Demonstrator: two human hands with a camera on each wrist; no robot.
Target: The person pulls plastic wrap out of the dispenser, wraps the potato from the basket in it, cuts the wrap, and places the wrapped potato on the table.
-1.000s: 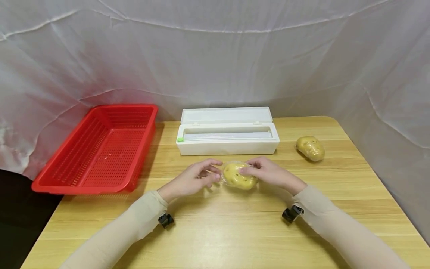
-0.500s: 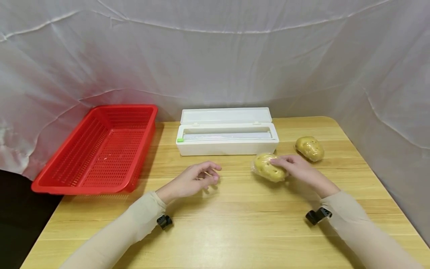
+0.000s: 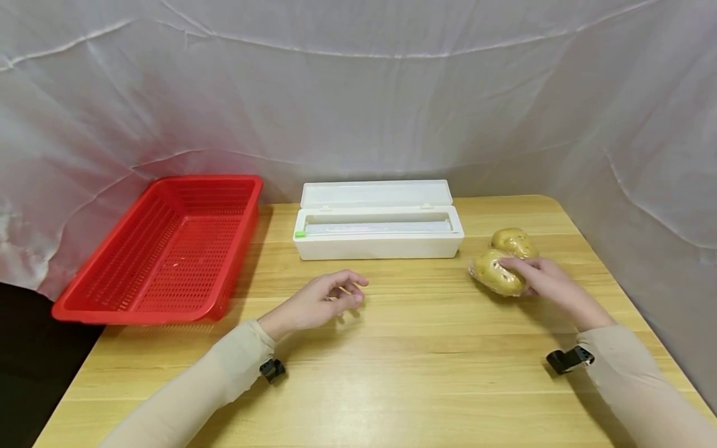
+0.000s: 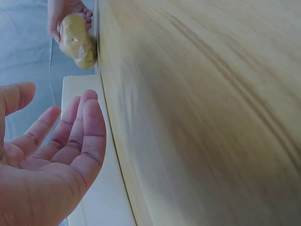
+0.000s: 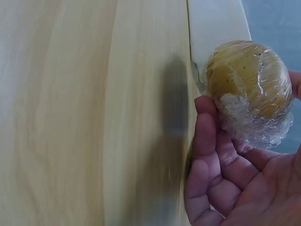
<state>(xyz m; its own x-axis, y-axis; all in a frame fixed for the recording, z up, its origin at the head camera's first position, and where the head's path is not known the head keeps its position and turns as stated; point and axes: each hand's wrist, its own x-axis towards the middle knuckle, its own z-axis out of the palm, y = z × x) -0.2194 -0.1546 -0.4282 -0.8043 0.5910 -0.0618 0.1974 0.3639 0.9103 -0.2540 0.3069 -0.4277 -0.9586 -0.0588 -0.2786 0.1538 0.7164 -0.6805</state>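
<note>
My right hand grips a potato in clear cling film at the right of the table. In the right wrist view the film is bunched at the end of this potato facing the palm. Just behind it lies a second wrapped potato, partly hidden by the first; whether the two touch I cannot tell. Over the middle of the table my left hand hangs with loosely bent fingers and holds nothing. The left wrist view shows its palm and fingers with nothing between them.
A white cling film box with its lid raised stands at the back centre, a roll inside. To the left is a red plastic basket. Grey cloth hangs behind the wooden table.
My right hand has carried the wrapped potato rightward from beside my left hand to just in front of the second potato. The left hand has stayed almost still.
</note>
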